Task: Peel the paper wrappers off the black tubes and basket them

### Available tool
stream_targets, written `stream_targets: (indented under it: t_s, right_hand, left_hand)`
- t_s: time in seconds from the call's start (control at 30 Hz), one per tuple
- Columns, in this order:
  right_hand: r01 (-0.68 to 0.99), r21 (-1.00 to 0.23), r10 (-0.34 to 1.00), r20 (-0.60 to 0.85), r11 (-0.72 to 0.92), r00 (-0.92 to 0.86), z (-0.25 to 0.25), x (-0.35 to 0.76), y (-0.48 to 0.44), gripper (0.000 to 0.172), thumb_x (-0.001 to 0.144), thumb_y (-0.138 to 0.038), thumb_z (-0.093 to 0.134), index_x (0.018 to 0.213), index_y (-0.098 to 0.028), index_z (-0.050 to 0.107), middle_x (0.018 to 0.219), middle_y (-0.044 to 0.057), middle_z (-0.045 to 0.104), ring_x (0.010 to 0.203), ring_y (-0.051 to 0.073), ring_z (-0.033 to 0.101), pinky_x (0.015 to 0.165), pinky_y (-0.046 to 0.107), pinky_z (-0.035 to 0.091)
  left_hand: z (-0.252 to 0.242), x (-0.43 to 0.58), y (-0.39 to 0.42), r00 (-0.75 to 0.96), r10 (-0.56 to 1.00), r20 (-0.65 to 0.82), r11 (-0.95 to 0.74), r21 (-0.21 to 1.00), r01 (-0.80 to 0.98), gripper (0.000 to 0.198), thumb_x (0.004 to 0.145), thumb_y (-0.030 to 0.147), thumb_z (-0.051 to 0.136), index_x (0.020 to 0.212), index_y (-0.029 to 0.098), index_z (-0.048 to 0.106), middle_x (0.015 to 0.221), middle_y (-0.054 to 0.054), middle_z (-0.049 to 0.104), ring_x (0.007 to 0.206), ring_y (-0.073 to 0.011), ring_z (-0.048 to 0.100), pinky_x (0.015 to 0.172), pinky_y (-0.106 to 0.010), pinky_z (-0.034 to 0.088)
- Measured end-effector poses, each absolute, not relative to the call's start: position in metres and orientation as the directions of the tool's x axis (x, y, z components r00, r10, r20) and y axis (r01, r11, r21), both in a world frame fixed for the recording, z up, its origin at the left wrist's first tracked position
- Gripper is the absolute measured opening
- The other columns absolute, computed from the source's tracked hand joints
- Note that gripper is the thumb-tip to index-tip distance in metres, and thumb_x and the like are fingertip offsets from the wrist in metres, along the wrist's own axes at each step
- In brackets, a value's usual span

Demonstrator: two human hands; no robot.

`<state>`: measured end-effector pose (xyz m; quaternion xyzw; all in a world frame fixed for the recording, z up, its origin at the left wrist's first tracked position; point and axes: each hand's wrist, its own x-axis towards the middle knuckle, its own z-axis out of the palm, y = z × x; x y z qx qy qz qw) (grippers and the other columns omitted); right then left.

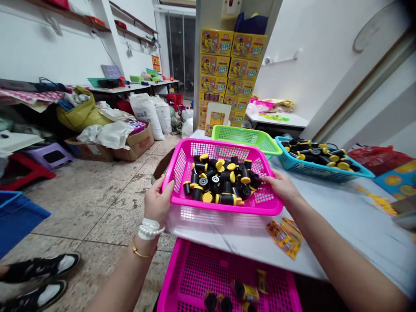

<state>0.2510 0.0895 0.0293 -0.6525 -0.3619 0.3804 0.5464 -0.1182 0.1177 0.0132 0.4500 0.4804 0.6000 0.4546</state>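
A pink plastic basket (pixel 224 209) is held between my two hands over the white table. Inside it lies a heap of small black cylinders with yellow caps (pixel 224 177). My left hand (pixel 158 198) grips the basket's left side, thumb over the rim. My right hand (pixel 282 187) clasps the right side near the front corner. Some fingers of both hands are hidden behind the basket. Below, close to me, a second pink basket (pixel 201 260) contains several black pieces, some in printed wrappers (pixel 251 294). Orange printed packets (pixel 286 237) lie on the table under my right forearm.
A green basket (pixel 271 147) stands behind the held one. To its right, a blue basket (pixel 325 167) is piled with similar black and yellow pieces. Yellow cartons (pixel 229 65) are stacked at the back. A blue bin (pixel 19 225) and a person's shoes (pixel 48 277) are on the left.
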Motion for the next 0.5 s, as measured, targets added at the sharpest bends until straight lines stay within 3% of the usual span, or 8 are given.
stream_targets:
  t_s: [0.17,0.3,0.5]
  right_hand:
    - [0.179,-0.984,0.824,0.106,0.005,0.556,0.036,0.275,0.09,0.042,0.066,-0.03,0.076,0.107,-0.023,0.069,0.081,0.001,0.077,0.062,0.022,0.071,0.054,0.03,0.058]
    - [0.261,-0.963,0.77,0.215,0.065,0.601,0.035,0.297,0.088,0.046,0.066,-0.034,0.078,0.109,-0.022,0.07,0.084,0.0,0.076,0.065,0.02,0.07,0.056,0.029,0.057]
    - [0.324,-0.945,0.741,0.251,0.049,0.622,0.021,0.32,0.09,0.042,0.067,-0.038,0.076,0.104,-0.02,0.069,0.077,0.001,0.075,0.06,0.02,0.069,0.053,0.03,0.057]
  left_hand:
    - [0.005,-0.1,0.125,-0.062,0.987,0.151,-0.154,0.988,-0.031,0.061,0.078,0.042,0.076,0.131,0.014,0.068,0.112,-0.011,0.076,0.087,-0.024,0.07,0.079,-0.034,0.058]
    - [0.005,-0.079,0.141,-0.012,0.981,0.194,-0.194,0.981,-0.003,0.053,0.077,0.04,0.075,0.122,0.014,0.074,0.108,-0.01,0.078,0.094,-0.0271,0.071,0.082,-0.035,0.057]
    - [0.004,-0.055,0.163,0.076,0.981,0.177,-0.177,0.984,-0.01,0.044,0.075,0.042,0.076,0.108,0.013,0.079,0.095,-0.008,0.079,0.091,-0.028,0.071,0.082,-0.035,0.057]
